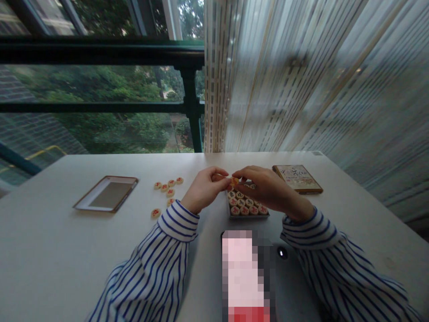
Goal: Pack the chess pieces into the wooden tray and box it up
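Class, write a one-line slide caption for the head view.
Left hand and right hand meet at one round piece near a box of similar pieces.

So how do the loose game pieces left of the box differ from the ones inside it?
The loose pieces lie scattered on the table, while the boxed pieces sit in close rows in the box. The loose pieces show red characters; the boxed pieces show red in the front rows and dark ones behind. Both are round, pale discs with characters facing up.
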The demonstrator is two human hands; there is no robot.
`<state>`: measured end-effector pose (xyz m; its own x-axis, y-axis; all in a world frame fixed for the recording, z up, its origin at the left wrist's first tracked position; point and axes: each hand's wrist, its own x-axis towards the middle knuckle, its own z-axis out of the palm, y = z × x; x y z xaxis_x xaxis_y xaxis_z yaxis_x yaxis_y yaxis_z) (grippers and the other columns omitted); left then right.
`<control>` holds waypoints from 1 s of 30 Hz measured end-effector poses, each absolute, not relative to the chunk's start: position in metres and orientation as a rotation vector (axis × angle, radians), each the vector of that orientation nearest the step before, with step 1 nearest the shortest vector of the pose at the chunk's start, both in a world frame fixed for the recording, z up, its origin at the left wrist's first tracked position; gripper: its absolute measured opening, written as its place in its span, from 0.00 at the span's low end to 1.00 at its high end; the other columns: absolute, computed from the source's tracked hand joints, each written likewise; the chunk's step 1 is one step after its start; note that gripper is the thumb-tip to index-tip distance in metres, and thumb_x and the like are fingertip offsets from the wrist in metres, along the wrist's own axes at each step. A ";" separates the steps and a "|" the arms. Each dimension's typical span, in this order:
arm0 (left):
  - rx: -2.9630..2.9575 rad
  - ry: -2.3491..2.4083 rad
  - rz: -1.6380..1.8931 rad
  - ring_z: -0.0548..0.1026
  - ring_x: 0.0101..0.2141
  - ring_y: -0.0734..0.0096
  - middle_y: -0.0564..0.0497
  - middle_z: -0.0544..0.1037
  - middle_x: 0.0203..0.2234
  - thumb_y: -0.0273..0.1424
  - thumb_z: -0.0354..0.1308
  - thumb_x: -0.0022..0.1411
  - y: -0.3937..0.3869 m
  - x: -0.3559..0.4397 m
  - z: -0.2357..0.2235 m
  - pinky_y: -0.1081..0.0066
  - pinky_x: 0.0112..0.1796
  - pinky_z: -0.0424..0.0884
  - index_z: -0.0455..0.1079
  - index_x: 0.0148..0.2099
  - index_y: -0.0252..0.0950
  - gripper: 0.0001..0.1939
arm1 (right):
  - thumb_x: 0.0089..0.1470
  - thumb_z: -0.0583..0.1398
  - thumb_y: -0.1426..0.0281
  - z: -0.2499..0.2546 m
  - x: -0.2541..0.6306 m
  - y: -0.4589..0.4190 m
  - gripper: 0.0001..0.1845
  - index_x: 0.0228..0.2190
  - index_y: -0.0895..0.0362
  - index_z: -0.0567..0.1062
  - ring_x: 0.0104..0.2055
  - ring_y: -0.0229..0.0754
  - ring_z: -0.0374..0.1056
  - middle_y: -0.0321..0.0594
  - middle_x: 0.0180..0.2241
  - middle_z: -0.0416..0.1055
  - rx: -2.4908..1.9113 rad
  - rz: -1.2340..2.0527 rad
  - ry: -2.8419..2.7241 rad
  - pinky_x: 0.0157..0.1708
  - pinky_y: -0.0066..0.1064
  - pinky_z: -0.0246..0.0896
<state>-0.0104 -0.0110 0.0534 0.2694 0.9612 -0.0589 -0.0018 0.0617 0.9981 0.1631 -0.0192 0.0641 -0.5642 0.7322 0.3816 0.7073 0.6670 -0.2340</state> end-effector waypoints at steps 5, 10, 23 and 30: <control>1.298 1.047 0.955 0.74 0.26 0.75 0.50 0.75 0.23 0.22 0.57 0.53 -0.012 -0.010 0.055 0.69 0.35 0.70 0.64 0.35 0.29 0.06 | 0.53 0.55 0.67 0.065 0.163 -0.020 0.12 0.39 0.57 0.72 0.37 0.39 0.66 0.42 0.36 0.72 -1.122 0.048 -2.449 0.37 0.30 0.58; 1.313 1.062 0.941 0.74 0.26 0.74 0.50 0.75 0.23 0.23 0.57 0.53 -0.012 -0.010 0.055 0.68 0.35 0.70 0.64 0.35 0.29 0.06 | 0.54 0.54 0.66 0.067 0.163 -0.021 0.13 0.40 0.57 0.72 0.37 0.40 0.66 0.43 0.35 0.72 -1.142 0.056 -2.468 0.37 0.31 0.58; 1.342 1.069 0.916 0.74 0.26 0.75 0.49 0.75 0.24 0.24 0.58 0.52 -0.015 -0.009 0.057 0.70 0.33 0.69 0.64 0.37 0.29 0.09 | 0.54 0.54 0.66 0.068 0.164 -0.020 0.13 0.41 0.56 0.72 0.38 0.40 0.66 0.42 0.37 0.72 -1.101 0.101 -2.515 0.37 0.30 0.58; 1.351 1.090 0.885 0.75 0.27 0.73 0.48 0.75 0.24 0.27 0.58 0.53 -0.014 -0.010 0.055 0.68 0.35 0.70 0.64 0.37 0.29 0.08 | 0.53 0.55 0.65 0.068 0.167 -0.019 0.13 0.40 0.57 0.72 0.37 0.40 0.66 0.42 0.36 0.72 -1.113 0.080 -2.520 0.37 0.30 0.59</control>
